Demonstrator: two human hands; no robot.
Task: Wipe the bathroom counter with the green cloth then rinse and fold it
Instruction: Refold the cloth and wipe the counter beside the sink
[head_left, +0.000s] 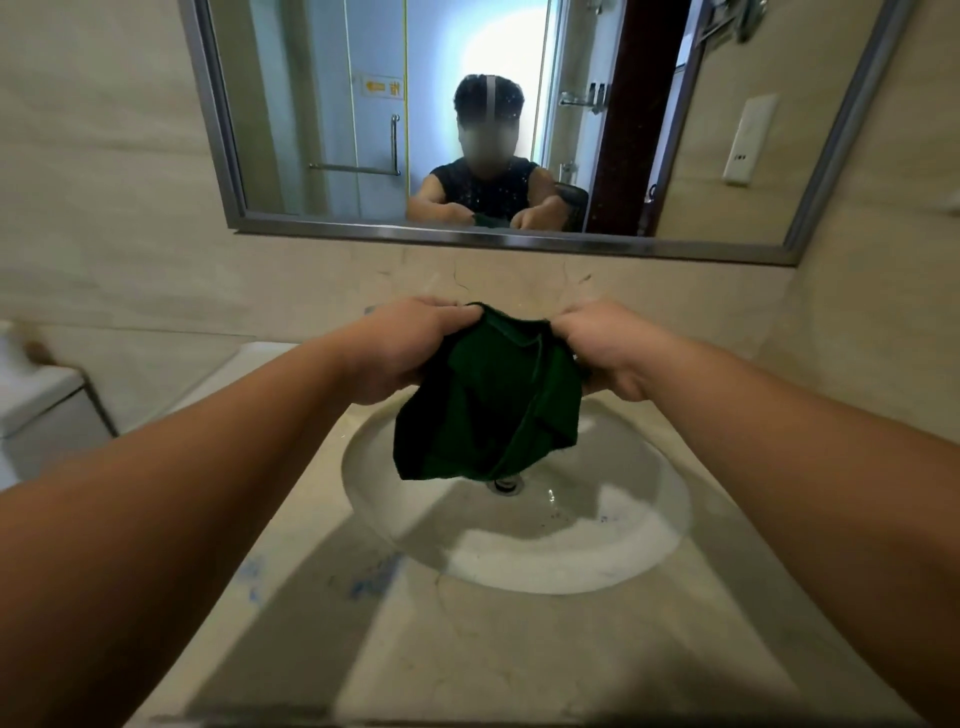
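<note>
Presently: one cloth, two hands, over the basin

- Green cloth (488, 400): bunched and creased, held in the air above the sink basin (571, 561); its lower edge hangs just over the drain (506, 485).
- Left hand (405, 348): fingers curled tight, gripping the cloth's upper left edge.
- Right hand (608, 348): fingers likewise closed, gripping the upper right edge; the two hands are near each other, with cloth between.
- Counter (467, 649): pale stone, faint blue marks near left of the basin.
- Mirror (519, 241): on the far wall, metal-framed.

Open basin (519, 551) below the green cloth (488, 405)
</note>
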